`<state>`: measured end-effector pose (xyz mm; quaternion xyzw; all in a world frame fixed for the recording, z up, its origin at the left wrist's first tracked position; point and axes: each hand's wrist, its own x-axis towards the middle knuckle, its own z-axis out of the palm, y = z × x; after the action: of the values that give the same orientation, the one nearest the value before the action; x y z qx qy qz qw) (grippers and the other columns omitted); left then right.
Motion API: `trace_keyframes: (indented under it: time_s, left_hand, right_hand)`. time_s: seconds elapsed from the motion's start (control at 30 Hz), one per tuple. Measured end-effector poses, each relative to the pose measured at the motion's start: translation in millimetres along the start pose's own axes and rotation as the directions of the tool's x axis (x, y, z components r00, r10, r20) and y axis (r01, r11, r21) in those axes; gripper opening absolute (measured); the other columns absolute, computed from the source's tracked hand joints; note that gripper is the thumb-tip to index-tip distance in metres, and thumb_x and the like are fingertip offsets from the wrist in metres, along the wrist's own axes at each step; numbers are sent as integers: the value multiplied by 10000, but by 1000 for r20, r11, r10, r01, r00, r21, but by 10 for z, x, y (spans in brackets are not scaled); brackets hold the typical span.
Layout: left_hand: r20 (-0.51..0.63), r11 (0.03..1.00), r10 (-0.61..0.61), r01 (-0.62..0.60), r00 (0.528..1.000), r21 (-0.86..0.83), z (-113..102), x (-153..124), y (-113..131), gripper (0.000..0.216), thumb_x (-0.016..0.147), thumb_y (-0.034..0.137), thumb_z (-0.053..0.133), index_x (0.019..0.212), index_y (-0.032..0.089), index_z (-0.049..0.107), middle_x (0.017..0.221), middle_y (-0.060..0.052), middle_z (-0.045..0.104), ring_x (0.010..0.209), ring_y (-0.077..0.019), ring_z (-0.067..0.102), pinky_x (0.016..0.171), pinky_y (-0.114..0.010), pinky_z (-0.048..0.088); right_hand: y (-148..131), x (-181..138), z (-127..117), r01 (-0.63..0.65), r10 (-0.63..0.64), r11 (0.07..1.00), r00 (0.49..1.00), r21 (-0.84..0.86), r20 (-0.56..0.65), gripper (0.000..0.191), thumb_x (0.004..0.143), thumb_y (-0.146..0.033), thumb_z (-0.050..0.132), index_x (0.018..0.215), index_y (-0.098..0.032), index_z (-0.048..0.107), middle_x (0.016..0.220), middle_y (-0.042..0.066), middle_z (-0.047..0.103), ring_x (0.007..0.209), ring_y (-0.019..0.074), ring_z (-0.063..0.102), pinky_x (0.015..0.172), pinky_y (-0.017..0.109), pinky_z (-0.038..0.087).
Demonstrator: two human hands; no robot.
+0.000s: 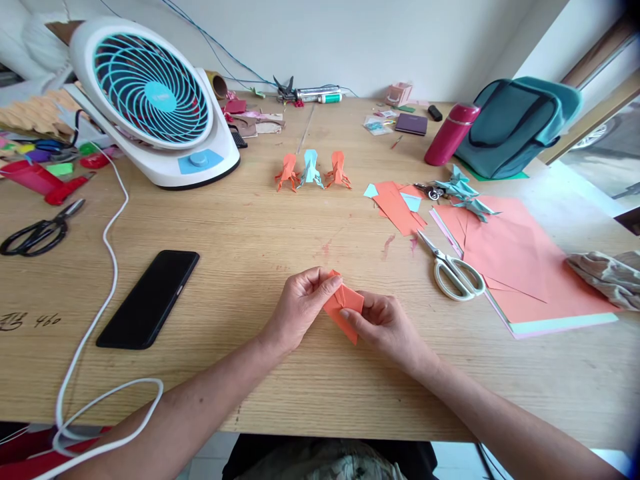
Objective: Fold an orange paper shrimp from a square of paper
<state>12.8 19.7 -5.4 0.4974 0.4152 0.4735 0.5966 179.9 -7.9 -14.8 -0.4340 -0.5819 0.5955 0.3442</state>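
The left hand (303, 305) and right hand (386, 325) both pinch the folded orange paper (351, 300), maybe just above the bench (245, 267).

Left hand (300, 303) and right hand (395, 330) bare, 2 forearms (220, 390) bare too. 1 small round mark (201, 400) on left forearm. Lap: mottled grey-green cloth (320, 463) mid, black cloth (243, 457) both sides; garment type unclear.

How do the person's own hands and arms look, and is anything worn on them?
The left hand and the right hand wear no gloves; no ring or watch shows, though some fingers are partly hidden. Both forearms are bare, with no sleeve in view. In the picture, a white cable crosses over the left one.
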Motion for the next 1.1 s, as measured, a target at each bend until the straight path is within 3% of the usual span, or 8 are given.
trace_keyframes:
  time_s: [0.27, 0.4, 0.57, 0.67, 0.77, 0.9, 1.0, 1.1]
  left_hand:
    - [-38, 999, 1, 1, 999, 53, -21, 15, -15, 257, 848, 391, 724, 827, 180, 578, 746, 28, 530, 676, -105, 472, 654, -229, 405]
    - [-135, 949, 198, -156, 971, 274, -51, 8, -41, 226, 799, 260, 760, 852, 205, 547, 736, 50, 477, 638, -101, 428, 629, -225, 404]
    - [-4, 794, 356, -300, 935, 529, -30, -33, -11, 89, 852, 107, 643, 835, 194, 654, 808, 5, 612, 681, -114, 505, 677, -246, 433]
    - [34, 810, 326, -298, 945, 505, -5, -66, 30, 74, 926, 173, 598, 910, 185, 669, 881, -22, 666, 756, -127, 599, 710, -250, 481]
    - [64, 861, 282, -282, 957, 423, 18, -97, 61, 97, 947, 242, 602, 979, 174, 663, 969, -50, 687, 857, -150, 665, 738, -255, 535]
    - [43, 916, 243, -244, 969, 319, 51, -121, 63, 166, 854, 265, 728, 948, 171, 629, 971, -50, 676, 898, -175, 683, 727, -260, 581]
    - [12, 938, 214, -208, 977, 277, 55, -107, 36, 116, 864, 224, 699, 924, 177, 612, 947, -37, 674, 882, -160, 684, 736, -245, 587]
    - [-13, 956, 199, -192, 980, 221, 30, -74, 11, 16, 897, 182, 625, 902, 176, 611, 907, -21, 677, 857, -134, 679, 763, -230, 569]
  right_hand:
    - [14, 9, 3, 2, -2, 1000, 1000, -3, 1, 279, 923, -404, 601, 782, -167, 563, 683, -30, 417, 630, 104, 347, 551, 249, 283]
    - [35, 18, -6, 17, -20, 999, 995, -34, -94, 300, 931, -444, 584, 800, -174, 571, 712, -13, 488, 650, 118, 413, 566, 249, 350]
    - [10, -22, -20, 173, -243, 904, 960, -391, -137, 211, 984, -285, 523, 803, -190, 573, 765, 2, 521, 673, 133, 471, 614, 266, 422]
    - [-21, -61, -8, 294, -403, 739, 914, -607, -49, 194, 1003, -226, 479, 1143, -172, 603, 997, 85, 592, 868, 195, 568, 779, 326, 531]
    - [-21, -89, 17, 338, -456, 577, 888, -744, 49, 569, 1023, -270, 465, 1544, -151, 271, 1228, 177, 545, 1079, 269, 555, 915, 431, 570]
    - [-8, -113, 52, 392, -493, 411, 855, -823, 161, 719, 1019, -206, 420, 1613, -140, 20, 1339, 229, 492, 1139, 316, 496, 934, 492, 582]
    - [-15, -130, 55, 394, -487, 420, 858, -818, 163, 730, 1005, -155, 406, 1620, -148, 12, 1323, 223, 507, 1116, 314, 501, 928, 500, 582]
    - [-38, -135, 8, 394, -495, 538, 863, -745, 99, 634, 1014, -157, 407, 1603, -167, 171, 1188, 170, 542, 1045, 266, 542, 901, 447, 585]
